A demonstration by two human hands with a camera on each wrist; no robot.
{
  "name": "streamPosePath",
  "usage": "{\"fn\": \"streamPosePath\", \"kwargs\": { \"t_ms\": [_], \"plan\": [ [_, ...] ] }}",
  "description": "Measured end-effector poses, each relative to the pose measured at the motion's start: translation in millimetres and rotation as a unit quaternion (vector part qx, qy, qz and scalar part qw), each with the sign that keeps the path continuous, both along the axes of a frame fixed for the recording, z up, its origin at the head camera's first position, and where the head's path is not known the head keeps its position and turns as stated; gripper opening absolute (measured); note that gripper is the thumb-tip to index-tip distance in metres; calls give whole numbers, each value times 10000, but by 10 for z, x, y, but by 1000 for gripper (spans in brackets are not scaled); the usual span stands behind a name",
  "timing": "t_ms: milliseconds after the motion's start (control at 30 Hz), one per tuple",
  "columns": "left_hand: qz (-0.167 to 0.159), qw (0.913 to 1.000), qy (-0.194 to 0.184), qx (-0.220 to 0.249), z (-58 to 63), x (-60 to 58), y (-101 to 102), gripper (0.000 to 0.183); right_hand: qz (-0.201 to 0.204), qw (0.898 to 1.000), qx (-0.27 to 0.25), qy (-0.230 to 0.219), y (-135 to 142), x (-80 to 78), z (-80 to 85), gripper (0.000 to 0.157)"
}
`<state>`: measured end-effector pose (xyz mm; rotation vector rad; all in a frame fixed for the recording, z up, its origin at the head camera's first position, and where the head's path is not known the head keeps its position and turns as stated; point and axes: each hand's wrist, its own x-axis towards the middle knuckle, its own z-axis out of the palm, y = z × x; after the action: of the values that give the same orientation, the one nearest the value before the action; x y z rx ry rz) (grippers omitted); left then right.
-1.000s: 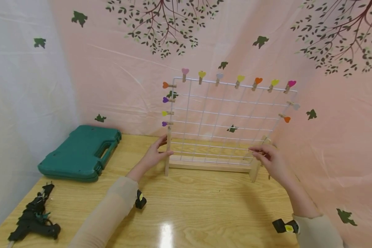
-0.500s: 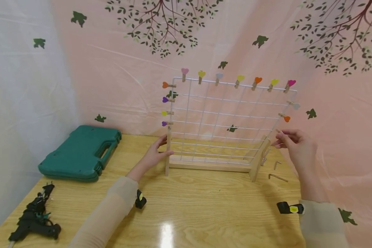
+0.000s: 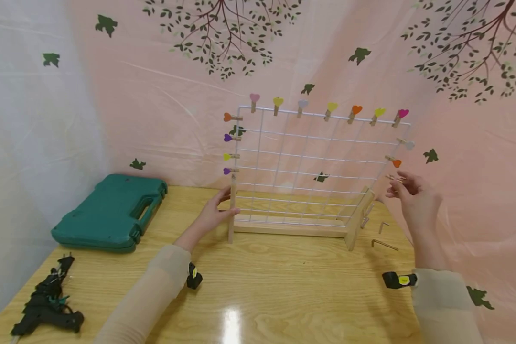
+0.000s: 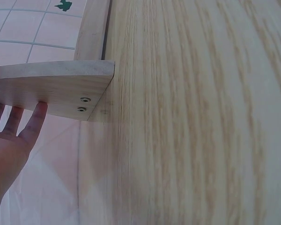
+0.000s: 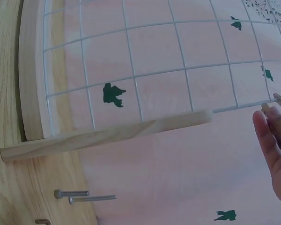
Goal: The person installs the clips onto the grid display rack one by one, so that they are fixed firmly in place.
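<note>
A white wire grid (image 3: 292, 154) stands upright in a wooden stand (image 3: 284, 230). Heart-topped clothespins line its top and left edges; a grey one (image 3: 406, 144) and an orange one (image 3: 395, 163) sit on the right edge. My left hand (image 3: 212, 212) grips the stand's left upright (image 3: 231, 229), thumb in front; in the left wrist view its fingertips (image 4: 40, 110) touch the board's outer face, near two screw heads. My right hand (image 3: 421, 198) pinches a small wooden clothespin (image 3: 393, 178) beside the grid's right edge, just below the orange one. Its heart is not clearly visible.
Two hex keys (image 3: 384, 245) lie on the table right of the stand. Two metal bolts (image 5: 75, 193) lie near the right upright (image 5: 107, 135). A green case (image 3: 103, 215) and a black glue gun (image 3: 47, 310) are at the left. Printed cloth hangs close behind and right.
My right hand has moved from in front of the grid's lower right out to the right and up, to the grid's right edge, uncovering the hex keys. My left hand stays on the upright.
</note>
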<state>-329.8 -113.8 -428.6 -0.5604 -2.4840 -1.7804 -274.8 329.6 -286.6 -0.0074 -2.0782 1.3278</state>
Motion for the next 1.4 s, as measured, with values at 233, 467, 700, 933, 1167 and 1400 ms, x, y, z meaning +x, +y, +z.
{"fn": "streamPosePath", "kwargs": {
  "t_ms": [233,467,700,933,1167,1400],
  "plan": [
    [26,10000,-28,-55,-33,-23,3,75,-660,9938,504,-744,136,-143,-91,36],
    [51,10000,12,-45,-40,-25,0,75,-669,9871,914,-1131,167,-144,-45,42],
    [26,10000,44,-27,-42,-22,-2,76,-495,9927,279,-1059,243,-214,-72,41],
    [28,10000,20,21,-44,-28,-3,75,31,9992,-135,-362,611,-558,-364,33],
    [-8,10000,33,30,-41,-35,-3,75,-515,9936,522,-857,204,-245,-38,28],
    [-15,10000,72,19,-44,-28,-1,75,-711,9881,757,-1131,110,-251,4,36]
  ]
}}
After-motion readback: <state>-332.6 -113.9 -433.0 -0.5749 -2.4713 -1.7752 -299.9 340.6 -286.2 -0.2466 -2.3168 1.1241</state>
